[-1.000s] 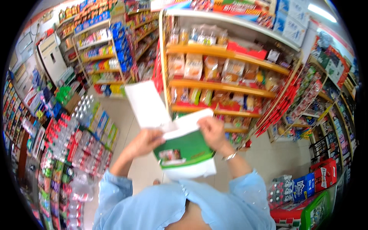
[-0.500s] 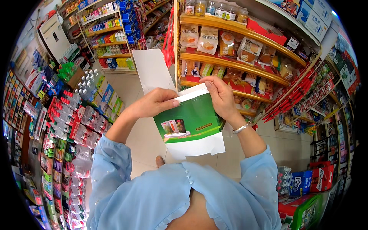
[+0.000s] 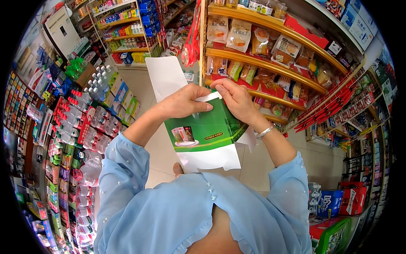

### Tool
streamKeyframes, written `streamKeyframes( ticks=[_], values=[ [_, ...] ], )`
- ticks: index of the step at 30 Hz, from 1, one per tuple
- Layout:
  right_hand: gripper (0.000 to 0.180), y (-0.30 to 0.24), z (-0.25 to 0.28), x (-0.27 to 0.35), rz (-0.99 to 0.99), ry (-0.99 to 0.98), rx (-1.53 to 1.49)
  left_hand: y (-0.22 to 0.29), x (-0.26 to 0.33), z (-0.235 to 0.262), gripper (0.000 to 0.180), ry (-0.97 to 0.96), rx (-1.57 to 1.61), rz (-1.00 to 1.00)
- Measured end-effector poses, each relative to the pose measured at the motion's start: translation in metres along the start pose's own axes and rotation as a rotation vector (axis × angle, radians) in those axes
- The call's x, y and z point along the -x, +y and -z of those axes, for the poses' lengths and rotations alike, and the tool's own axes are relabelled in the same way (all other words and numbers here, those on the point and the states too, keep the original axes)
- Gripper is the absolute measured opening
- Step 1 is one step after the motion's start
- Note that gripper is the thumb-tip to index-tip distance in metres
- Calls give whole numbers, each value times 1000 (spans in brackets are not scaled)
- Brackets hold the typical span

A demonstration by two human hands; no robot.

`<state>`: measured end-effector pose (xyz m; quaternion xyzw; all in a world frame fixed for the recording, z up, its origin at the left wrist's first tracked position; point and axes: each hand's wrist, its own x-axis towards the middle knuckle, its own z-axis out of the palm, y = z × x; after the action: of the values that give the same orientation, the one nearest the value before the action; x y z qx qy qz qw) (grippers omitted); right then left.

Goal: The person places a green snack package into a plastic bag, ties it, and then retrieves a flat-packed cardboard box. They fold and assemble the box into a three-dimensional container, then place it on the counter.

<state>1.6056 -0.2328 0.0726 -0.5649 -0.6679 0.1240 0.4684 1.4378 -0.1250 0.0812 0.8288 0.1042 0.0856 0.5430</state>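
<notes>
From the head view: holding a green printed paperboard carton (image 3: 203,122) in front of a light blue blouse (image 3: 156,207), gripped near its upper edge with both bare hands. With the left hand (image 3: 184,101), pinching that upper edge, laying the thumb across the green front and tucking the fingers partly out of sight behind; showing most of the carton below and to the right of this hand. With the right hand (image 3: 237,100), pinching the upper right corner between thumb and curled fingers, leaving the carton below and to the left of it. Close together at the carton's top, with no telling whether touching. Extending off the carton's upper left, past the left hand, in a long white flap (image 3: 167,78); at its lower edge, in a white bottom flap (image 3: 211,157); at its right, in a darker green side panel (image 3: 237,127). Wearing a silver bangle (image 3: 264,132) right of the carton. Standing on pale floor tiles (image 3: 160,175) below the carton; beyond it, facing snack shelves (image 3: 270,67); left of it, past red-capped bottles (image 3: 69,112).
</notes>
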Motion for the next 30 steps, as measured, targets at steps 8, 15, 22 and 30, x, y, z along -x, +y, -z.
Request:
streamKeyframes(
  ticks=[8,15,22,30],
  values=[
    [15,15,-17,-7,93,128,149,-8,3,2,18,85,-135,-28],
    [16,23,-28,-19,113,157,238,0,11,4,15,193,-368,27],
    [14,30,-30,-28,151,243,193,-6,16,20,17,171,-287,83],
    [13,26,4,-21,111,312,172,-3,41,43,19,104,-183,124]
  ],
)
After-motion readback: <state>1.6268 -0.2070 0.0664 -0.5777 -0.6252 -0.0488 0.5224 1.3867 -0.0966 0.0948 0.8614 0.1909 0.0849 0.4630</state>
